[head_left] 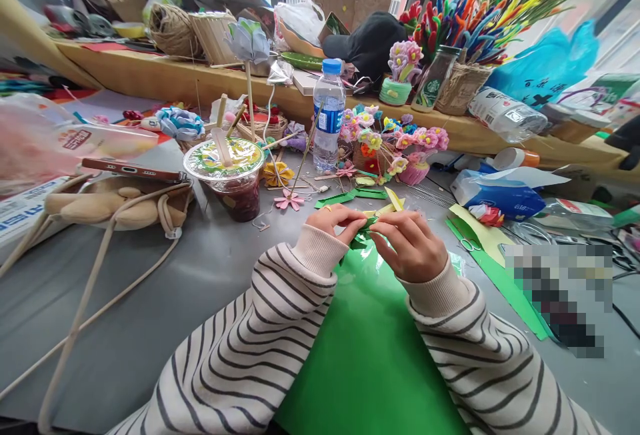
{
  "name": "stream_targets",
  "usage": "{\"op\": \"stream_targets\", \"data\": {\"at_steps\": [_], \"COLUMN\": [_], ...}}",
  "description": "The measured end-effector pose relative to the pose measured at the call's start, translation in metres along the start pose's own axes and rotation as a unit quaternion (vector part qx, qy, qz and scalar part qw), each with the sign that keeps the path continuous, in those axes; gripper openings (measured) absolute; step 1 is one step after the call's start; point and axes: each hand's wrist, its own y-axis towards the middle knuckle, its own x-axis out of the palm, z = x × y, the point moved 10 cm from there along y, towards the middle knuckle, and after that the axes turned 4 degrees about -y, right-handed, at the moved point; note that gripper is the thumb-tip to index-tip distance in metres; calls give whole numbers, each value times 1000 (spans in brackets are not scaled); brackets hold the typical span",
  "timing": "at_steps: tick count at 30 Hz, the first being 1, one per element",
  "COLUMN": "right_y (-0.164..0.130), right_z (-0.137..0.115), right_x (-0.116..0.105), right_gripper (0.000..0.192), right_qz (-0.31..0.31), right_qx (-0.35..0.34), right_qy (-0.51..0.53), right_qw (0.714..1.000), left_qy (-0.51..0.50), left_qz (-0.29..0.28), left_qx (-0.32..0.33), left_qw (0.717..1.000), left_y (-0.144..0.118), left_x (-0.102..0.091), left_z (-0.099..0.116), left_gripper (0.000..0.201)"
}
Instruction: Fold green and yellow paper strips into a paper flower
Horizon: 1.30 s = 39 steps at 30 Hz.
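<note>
A big green sheet lies at the near edge of the bench, under my striped sleeves. Just past it, my left hand and my right hand are pressed close together. Both pinch a small green paper piece between the fingertips, right above the sheet's far end. Farther on the bench stand a drink cup to the left and a water bottle. Little paper flowers sit beside the bottle.
</note>
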Motion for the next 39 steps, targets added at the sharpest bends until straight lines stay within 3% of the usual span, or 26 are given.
{"op": "stream_targets", "data": {"at_steps": [12,19,25,32,39], "right_y": [-2,-5,-10,-7,-5], "right_z": [-5,-10,-11,-1,1], "right_x": [2,0,0,7,8], "right_gripper": [12,11,13,16,11], "right_qz": [-27,-5,12,-23,-34], "right_qx": [-14,-15,-12,-1,12], "right_qy": [-11,-37,-52,4,-3], "right_qw": [999,999,998,1000,999], "left_qy": [47,84,82,48,42], "left_qz": [15,30,36,23,9], "left_qx": [36,60,58,49,45], "left_qw": [998,994,994,997,998], "left_y": [-3,-5,-5,-6,-7], "left_x": [-1,-2,-4,-2,1], "left_z": [7,15,12,8,10], "left_gripper": [14,14,14,15,17]}}
